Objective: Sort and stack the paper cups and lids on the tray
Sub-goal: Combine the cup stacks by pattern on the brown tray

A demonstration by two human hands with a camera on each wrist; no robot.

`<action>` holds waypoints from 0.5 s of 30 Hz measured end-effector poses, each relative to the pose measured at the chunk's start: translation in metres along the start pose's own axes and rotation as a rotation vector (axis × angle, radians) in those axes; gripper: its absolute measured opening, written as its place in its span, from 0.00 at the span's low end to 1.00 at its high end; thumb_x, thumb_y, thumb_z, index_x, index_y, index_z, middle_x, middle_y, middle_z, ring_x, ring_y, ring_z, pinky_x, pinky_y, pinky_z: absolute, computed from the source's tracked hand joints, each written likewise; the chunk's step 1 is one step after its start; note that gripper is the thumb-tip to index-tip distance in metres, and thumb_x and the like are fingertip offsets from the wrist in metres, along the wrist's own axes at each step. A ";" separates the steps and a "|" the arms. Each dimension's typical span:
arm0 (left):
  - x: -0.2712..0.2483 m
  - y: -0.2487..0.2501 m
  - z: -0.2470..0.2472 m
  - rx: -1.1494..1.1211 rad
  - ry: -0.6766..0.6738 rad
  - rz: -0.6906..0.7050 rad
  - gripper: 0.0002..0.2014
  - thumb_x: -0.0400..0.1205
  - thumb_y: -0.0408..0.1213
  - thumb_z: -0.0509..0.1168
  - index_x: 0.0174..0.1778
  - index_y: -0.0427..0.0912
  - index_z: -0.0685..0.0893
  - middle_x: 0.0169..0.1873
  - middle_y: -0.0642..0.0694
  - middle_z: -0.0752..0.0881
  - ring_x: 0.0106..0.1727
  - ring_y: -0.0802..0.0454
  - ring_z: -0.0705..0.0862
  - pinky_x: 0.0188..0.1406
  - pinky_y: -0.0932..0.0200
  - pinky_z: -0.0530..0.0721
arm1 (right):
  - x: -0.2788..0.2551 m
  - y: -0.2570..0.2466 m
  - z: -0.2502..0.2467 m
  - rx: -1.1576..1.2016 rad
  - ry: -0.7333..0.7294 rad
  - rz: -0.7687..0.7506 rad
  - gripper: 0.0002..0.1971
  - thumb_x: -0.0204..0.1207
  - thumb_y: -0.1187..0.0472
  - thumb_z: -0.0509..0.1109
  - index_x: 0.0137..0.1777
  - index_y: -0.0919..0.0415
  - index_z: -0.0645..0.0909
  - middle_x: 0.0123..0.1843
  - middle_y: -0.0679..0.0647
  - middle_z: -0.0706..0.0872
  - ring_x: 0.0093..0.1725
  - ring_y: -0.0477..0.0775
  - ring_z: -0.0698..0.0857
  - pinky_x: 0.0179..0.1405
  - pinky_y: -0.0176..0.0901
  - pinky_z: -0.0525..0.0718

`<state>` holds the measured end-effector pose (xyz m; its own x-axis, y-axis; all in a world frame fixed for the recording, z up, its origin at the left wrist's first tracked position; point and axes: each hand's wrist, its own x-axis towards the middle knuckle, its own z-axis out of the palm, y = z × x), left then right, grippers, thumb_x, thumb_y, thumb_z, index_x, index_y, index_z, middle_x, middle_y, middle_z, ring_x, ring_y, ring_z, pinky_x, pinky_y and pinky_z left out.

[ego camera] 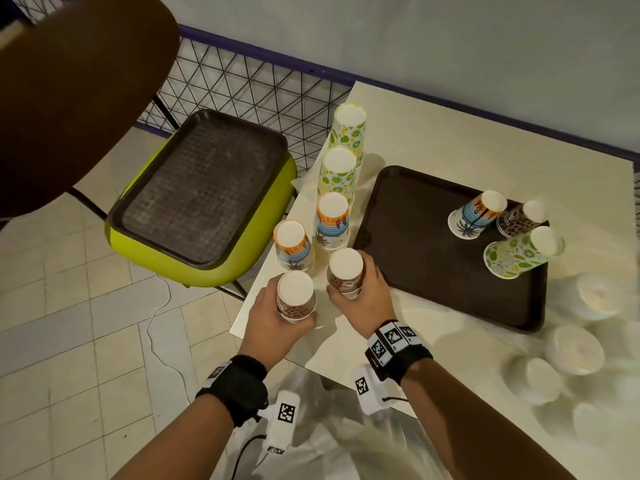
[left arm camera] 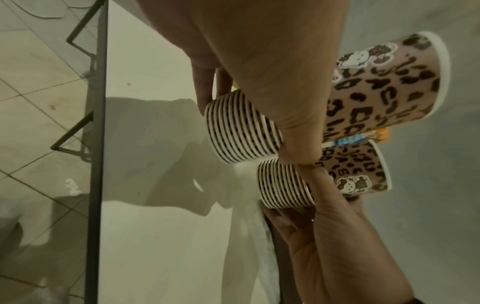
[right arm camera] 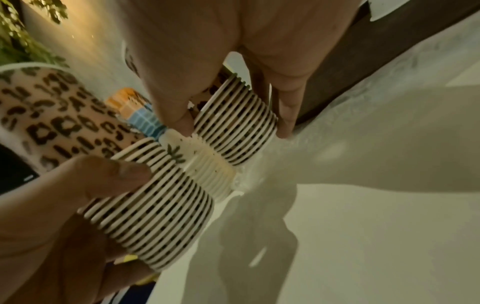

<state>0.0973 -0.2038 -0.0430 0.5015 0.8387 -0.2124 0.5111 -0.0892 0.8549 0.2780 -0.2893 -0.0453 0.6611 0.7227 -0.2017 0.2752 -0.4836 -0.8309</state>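
Left grip: fingers wrapped around a leopard cup stack at the tabletop corner | Right grip: clasping a second leopard stack beside it | Four more stacks lined up behind | Brown tray to the right, three cups tipped over at its far end.

Right hand wrapped from above around an upturned leopard-print cup stack, fingertips touching the cream table, second leopard-print stack gripped by the left hand, blue-and-orange cup stack seen between them.
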 end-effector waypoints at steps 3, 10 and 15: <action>-0.004 0.014 -0.009 -0.017 -0.036 0.025 0.36 0.67 0.46 0.86 0.69 0.63 0.77 0.63 0.64 0.86 0.66 0.62 0.83 0.65 0.60 0.81 | -0.004 -0.012 -0.017 0.096 0.004 0.019 0.39 0.67 0.52 0.86 0.75 0.42 0.70 0.68 0.45 0.85 0.67 0.43 0.83 0.67 0.37 0.81; -0.004 0.078 -0.017 -0.055 -0.172 0.108 0.35 0.71 0.42 0.85 0.64 0.74 0.73 0.55 0.87 0.81 0.61 0.82 0.80 0.54 0.85 0.75 | -0.011 -0.041 -0.076 0.229 0.018 0.043 0.37 0.68 0.54 0.86 0.75 0.46 0.70 0.55 0.28 0.82 0.49 0.14 0.80 0.46 0.10 0.73; 0.006 0.137 0.002 -0.062 -0.251 0.231 0.32 0.72 0.40 0.84 0.67 0.63 0.76 0.56 0.73 0.86 0.59 0.80 0.82 0.53 0.83 0.76 | -0.012 -0.056 -0.146 0.226 0.099 0.018 0.35 0.71 0.53 0.84 0.74 0.46 0.69 0.54 0.27 0.82 0.49 0.14 0.79 0.50 0.12 0.75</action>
<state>0.1719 -0.2125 0.0723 0.7589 0.6413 -0.1129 0.3243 -0.2219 0.9195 0.3561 -0.3432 0.0790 0.7330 0.6575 -0.1745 0.1071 -0.3649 -0.9249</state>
